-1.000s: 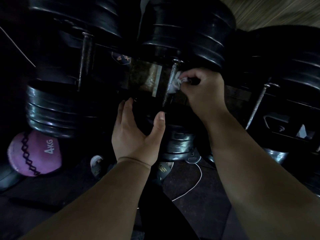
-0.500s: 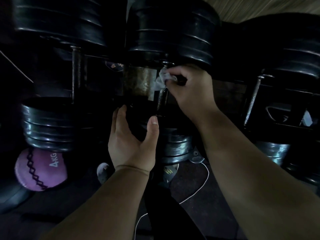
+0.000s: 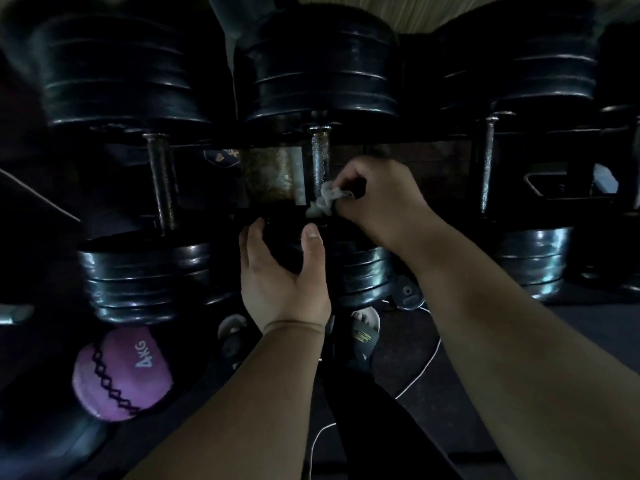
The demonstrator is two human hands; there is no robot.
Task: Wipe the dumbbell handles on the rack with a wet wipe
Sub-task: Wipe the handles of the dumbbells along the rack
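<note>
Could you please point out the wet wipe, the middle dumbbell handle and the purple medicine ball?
wet wipe (image 3: 323, 201), head view, crumpled middle.
middle dumbbell handle (image 3: 319, 157), head view, bare shaft above wipe.
purple medicine ball (image 3: 119, 375), head view, centre.

3 dumbbell handles (image 3: 319, 157), 1 wet wipe (image 3: 323, 200), 1 purple 4kg med ball (image 3: 121, 372), 2 hands (image 3: 282, 282).

Both forearms are seen uncovered. A thin band (image 3: 294, 325) is worn round the wrist of the left hand (image 3: 280, 289). Dark trousers (image 3: 374, 410) are worn, and a dark slide sandal (image 3: 363, 336) marked with a yellowish logo is seen on one foot.
</note>
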